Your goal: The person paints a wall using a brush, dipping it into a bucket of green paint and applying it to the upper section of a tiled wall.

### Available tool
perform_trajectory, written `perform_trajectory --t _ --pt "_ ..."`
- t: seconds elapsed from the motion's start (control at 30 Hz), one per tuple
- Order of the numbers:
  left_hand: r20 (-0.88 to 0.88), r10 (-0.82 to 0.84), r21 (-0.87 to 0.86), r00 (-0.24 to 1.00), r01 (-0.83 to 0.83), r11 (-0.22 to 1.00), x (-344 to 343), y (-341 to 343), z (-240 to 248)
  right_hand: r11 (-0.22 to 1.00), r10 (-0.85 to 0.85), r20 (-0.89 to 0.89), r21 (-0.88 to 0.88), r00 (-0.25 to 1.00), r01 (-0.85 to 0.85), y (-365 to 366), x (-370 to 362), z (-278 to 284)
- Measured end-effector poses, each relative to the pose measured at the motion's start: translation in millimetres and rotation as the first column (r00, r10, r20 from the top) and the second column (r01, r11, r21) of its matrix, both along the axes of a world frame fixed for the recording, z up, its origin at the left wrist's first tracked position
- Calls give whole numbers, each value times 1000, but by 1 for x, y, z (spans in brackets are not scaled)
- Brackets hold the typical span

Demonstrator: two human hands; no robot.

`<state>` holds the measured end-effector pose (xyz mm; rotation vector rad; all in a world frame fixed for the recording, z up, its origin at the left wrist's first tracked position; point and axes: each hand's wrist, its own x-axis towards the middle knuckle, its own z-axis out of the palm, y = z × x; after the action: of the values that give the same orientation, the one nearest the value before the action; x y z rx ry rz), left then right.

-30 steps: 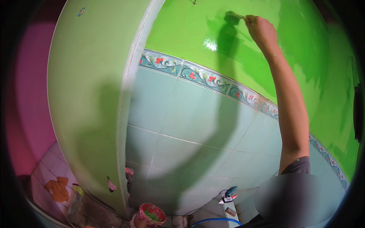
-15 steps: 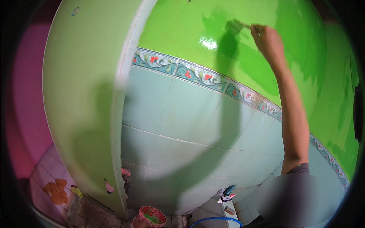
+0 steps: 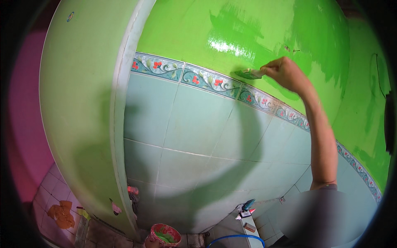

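Note:
My right hand (image 3: 285, 74) is closed around the handle of a paintbrush (image 3: 250, 74), reaching up from the right. The brush head, green with paint, lies just above the flowered border tiles (image 3: 211, 81), at the lower edge of the bright green wall (image 3: 182, 35). Fresh glossy green paint (image 3: 244, 31) shows above the brush, in uneven strokes. Low in the picture, my left hand (image 3: 153, 243) shows only in part at the near side of a red paint tub (image 3: 166, 234), gripping it. Green paint (image 3: 165, 237) sits inside the tub.
Pale teal tiles (image 3: 186, 128) cover the lower wall. A partition (image 3: 78, 103) with a pale edge stands at left. A ledge (image 3: 253, 239) at lower right carries small bottles and a block, beside a blue hoop-like rim (image 3: 235, 237). An orange cloth (image 3: 62, 215) lies on the floor.
My right hand and the brush have moved down from high on the wall to the border tiles. The glossy painted patch looks wider. The tub stays at the bottom.

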<state>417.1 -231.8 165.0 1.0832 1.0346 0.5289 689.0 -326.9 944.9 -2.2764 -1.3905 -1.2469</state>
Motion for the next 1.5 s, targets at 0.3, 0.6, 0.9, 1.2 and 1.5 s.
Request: perform_trajectory --t 0.3,0.6,0.9,1.2,1.5 --pt "54 38 133 998 -45 990 7 -5 -22 974 -140 358 218 923 63 12 45 152" --pt "301 81 -372 950 39 927 6 9 -62 977 -4 392 199 920 -80 21 59 27" --pt "63 16 40 998 -19 999 20 -2 -9 976 -115 157 202 981 82 -41 35 64" --pt "152 11 238 988 -47 970 32 1 -61 975 -120 348 216 930 45 -4 65 -16" --pt "-125 -65 198 990 90 976 34 6 -38 950 45 375 270 926 -155 -7 17 -18"
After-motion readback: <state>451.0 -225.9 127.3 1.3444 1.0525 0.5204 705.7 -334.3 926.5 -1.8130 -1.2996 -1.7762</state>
